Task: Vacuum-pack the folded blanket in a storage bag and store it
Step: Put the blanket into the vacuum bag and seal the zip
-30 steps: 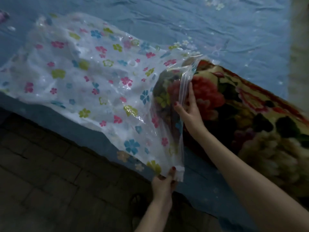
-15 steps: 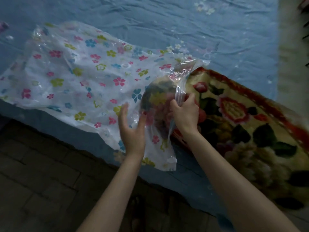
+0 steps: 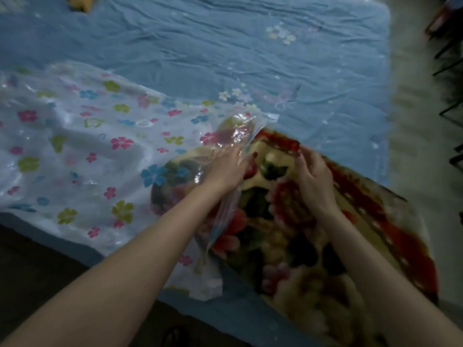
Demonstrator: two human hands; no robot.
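The plush, flower-patterned blanket (image 3: 313, 246) lies under both hands, one end inside the mouth of the glossy, flower-printed storage bag (image 3: 82, 151). The left hand (image 3: 226, 169) presses flat on the crinkled plastic; the right hand (image 3: 314, 179) curls loosely on the pile. Beyond them spreads a wrinkled blue sheet (image 3: 225, 46).

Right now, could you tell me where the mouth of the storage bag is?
In the head view, the storage bag's mouth is centre frame on the blue bed sheet, drawn over the near-left end of the floral blanket, under the left hand.

A wrinkled blue bedsheet (image 3: 225, 41) covers the bed, with dark floor (image 3: 30, 261) below in dim light.
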